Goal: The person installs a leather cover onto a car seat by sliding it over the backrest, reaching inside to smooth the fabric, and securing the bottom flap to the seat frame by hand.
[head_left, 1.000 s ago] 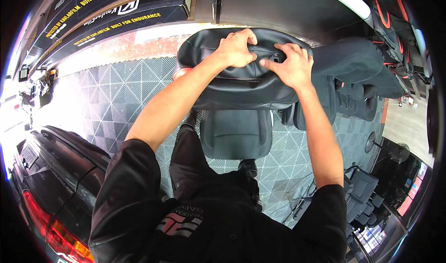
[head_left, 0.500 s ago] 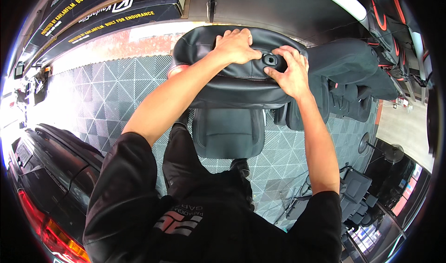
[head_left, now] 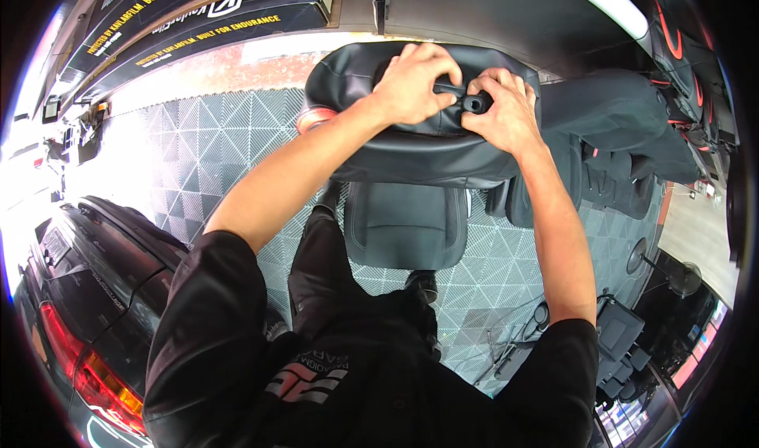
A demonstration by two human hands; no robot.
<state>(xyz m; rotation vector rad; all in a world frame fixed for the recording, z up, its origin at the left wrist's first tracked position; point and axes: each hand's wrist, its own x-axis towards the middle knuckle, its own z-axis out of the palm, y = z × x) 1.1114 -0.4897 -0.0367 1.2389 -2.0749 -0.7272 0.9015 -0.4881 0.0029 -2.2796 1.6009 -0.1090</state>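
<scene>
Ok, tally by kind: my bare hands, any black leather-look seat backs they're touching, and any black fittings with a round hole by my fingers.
Bare hands, left and right: 2
Black leather-look seat back: 1
Black round-holed fitting: 1
Total: 4

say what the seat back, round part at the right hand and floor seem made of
Seat back: probably leather or vinyl, semi-gloss; creases catch light.
Round part: likely plastic or hard rubber, smooth, with a moulded-looking rim.
Floor: perhaps plastic tiles, matte, showing a ribbed pattern.
</scene>
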